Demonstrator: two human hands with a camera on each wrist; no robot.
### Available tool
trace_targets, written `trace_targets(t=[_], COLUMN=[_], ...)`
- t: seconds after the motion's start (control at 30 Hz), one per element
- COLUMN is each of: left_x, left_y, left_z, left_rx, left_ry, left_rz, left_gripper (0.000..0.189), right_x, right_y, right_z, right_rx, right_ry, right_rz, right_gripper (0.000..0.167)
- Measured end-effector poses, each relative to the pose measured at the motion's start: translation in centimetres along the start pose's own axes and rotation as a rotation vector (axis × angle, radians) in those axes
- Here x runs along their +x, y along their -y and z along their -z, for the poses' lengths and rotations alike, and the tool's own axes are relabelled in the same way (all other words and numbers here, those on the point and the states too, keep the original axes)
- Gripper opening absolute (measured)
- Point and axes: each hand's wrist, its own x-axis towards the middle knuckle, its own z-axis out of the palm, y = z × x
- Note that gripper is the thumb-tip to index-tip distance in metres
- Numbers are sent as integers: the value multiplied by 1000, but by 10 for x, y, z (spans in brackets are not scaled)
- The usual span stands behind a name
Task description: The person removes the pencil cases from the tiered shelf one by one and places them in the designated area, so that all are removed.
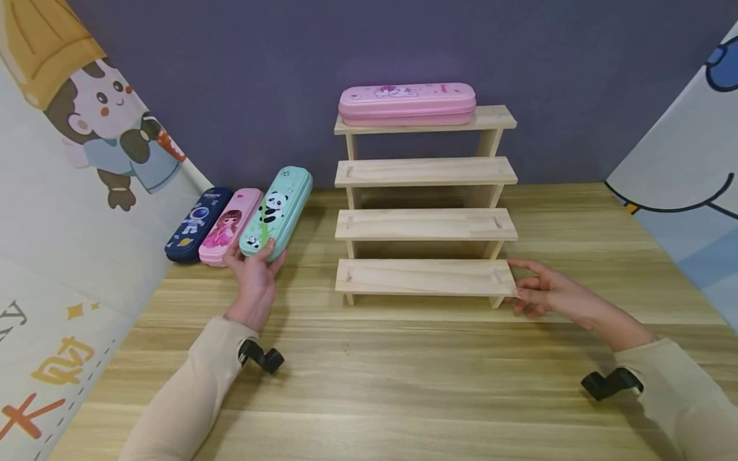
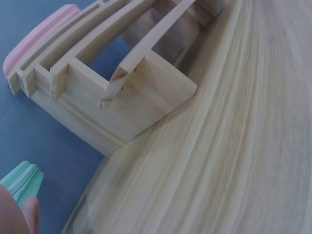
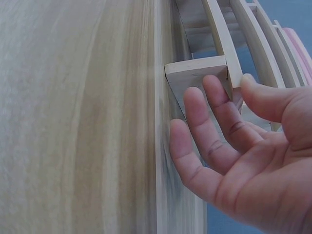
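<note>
My left hand (image 1: pixel 256 278) grips the near end of a mint-green pencil case (image 1: pixel 277 211) with a panda on it, thumb on its top face. In the left wrist view only a corner of this case (image 2: pixel 30 183) shows beside part of the hand. A pink pencil case with a doll (image 1: pixel 232 225) lies immediately left of it. On the right, my right hand (image 1: pixel 550 294) holds the end of the lowest step of a wooden tiered stand (image 1: pixel 426 276) between thumb and fingers. The right wrist view shows the thumb at the plank's end and the other fingers loosely bent.
A navy pencil case with an astronaut (image 1: pixel 198 224) lies at the far left by the printed side cloth (image 1: pixel 98 256). Another pink pencil case (image 1: pixel 406 105) rests on the stand's top step. Behind the wood-grain table (image 1: pixel 403 378) rises a dark blue backdrop (image 1: pixel 277 77).
</note>
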Motion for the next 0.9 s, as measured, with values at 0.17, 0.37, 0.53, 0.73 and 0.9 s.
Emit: trace_targets(t=[0.17,0.37,0.53,0.73,0.9], left_x=[8,18,23,29,32], left_y=[4,6,6,7,8], left_z=[4,10,13,15,17], left_rx=[12,16,16,26,43], left_ry=[-23,-52,-71,-110,-141], left_rz=[15,41,53,38,17], left_gripper=[64,70,68,75,74], right_x=[0,0,0,0,0], right_y=[-1,0,-2,-4,-4], right_z=[0,-1,0,1,1], right_rx=[-1,5,9,20,24], right_ry=[2,1,3,10,15], right_rz=[5,7,22,37,33], right_gripper=[67,67,65,63,65])
